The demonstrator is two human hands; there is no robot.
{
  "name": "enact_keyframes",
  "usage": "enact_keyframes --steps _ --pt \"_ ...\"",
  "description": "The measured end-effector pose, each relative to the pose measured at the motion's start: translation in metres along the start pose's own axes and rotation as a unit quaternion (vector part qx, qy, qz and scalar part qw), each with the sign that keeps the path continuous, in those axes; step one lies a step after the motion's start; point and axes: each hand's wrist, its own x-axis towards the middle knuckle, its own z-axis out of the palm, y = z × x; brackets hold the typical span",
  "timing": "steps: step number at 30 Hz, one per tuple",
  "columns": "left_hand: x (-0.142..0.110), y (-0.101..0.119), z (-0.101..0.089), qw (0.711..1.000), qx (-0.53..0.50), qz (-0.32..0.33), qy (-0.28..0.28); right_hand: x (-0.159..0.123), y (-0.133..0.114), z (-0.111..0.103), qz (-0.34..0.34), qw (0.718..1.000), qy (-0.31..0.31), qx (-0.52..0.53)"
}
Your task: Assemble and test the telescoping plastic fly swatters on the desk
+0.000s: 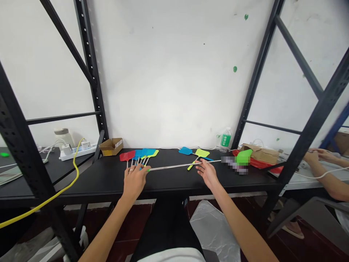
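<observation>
A long fly swatter [174, 166] with a thin metal rod is held across the desk's front. My left hand [134, 181] is closed around its green handle end. My right hand [207, 173] has its fingers around the rod farther along, and the bright green paddle [243, 157] points right. Beyond my left hand lies a row of fly swatters with a red paddle [127, 156], blue paddles [148, 152] and a yellow-green one partly covered. Behind my right hand are two more, one with a blue paddle [185, 150], one yellow-green [203, 153].
On the black desk [98, 182] stand a small cardboard box [111, 146] and a water bottle [225, 140]. A cardboard package on red plastic [261, 154] lies right. Black metal posts flank me. A yellow cable [68, 187] hangs left. Another person's arm [324, 169] shows right.
</observation>
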Motion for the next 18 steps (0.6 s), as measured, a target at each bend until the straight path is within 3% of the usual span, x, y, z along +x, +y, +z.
enact_keyframes --steps 4,9,15,18 --pt "0.008 -0.025 0.011 0.997 0.0 -0.071 0.012 0.018 0.005 -0.026 -0.007 0.999 0.041 0.003" --pt "0.01 -0.061 0.028 0.992 -0.036 -0.119 0.034 0.028 0.006 -0.053 -0.019 0.999 0.026 0.03" --pt "0.012 -0.076 0.04 0.974 -0.091 -0.171 0.121 0.024 0.006 -0.057 -0.024 0.999 0.006 0.043" --pt "0.012 -0.083 0.042 0.945 -0.181 -0.252 0.104 0.021 0.007 -0.056 -0.031 0.999 -0.003 0.032"
